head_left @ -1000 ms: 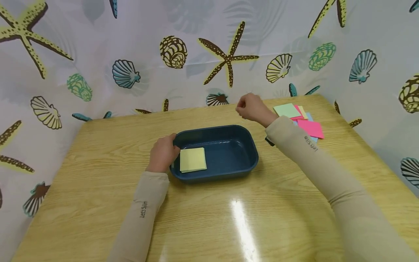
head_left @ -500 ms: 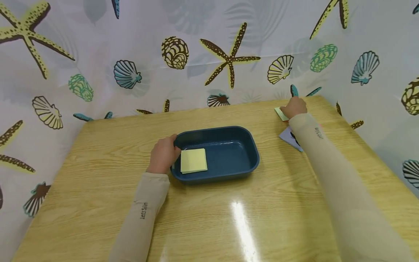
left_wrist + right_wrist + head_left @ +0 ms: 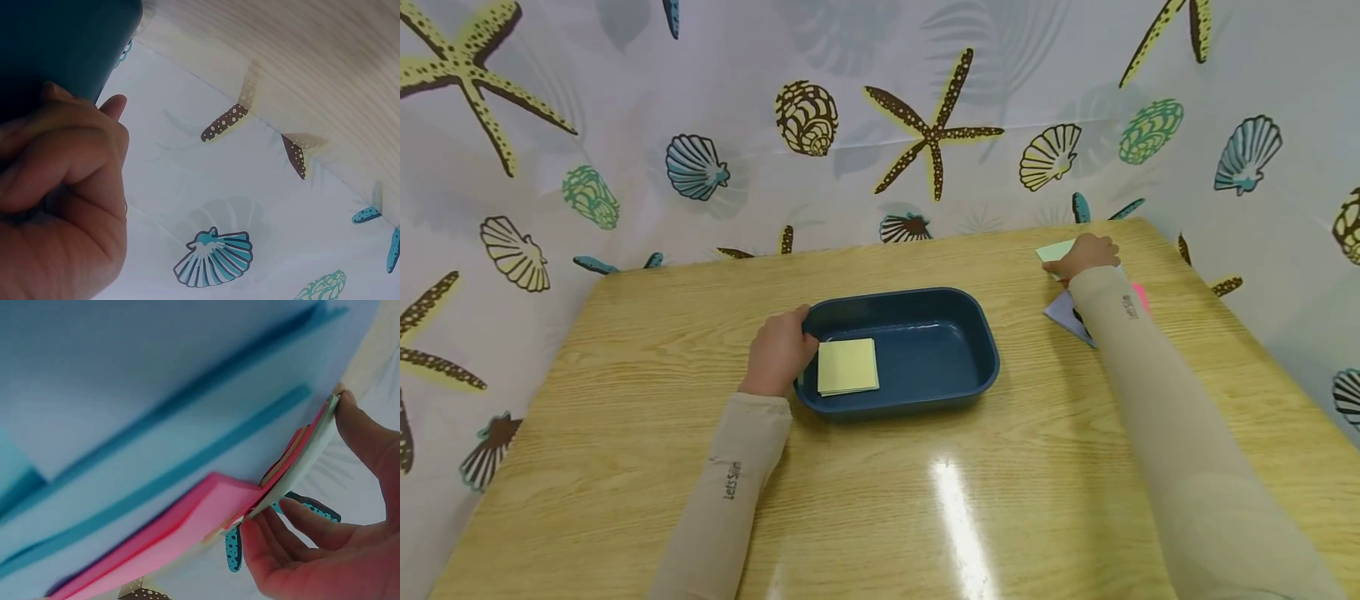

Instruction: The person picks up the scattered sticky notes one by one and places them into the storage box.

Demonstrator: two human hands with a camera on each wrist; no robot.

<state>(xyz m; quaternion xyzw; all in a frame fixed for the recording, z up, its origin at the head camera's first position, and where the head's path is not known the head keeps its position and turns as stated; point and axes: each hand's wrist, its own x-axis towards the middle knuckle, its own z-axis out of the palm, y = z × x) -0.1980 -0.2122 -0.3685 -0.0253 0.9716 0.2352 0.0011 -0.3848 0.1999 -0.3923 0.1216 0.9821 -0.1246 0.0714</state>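
Visibly thin, the pale green pad sits in the right hand.

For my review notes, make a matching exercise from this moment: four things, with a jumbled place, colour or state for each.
Things:
1. tray
2. yellow notes
3. left hand
4. right hand

Descriptions:
A. holding pale green paper by its edges
B. lying inside the tray
C. dark blue
D. gripping the tray's left end

Pairs: 1-C, 2-B, 3-D, 4-A
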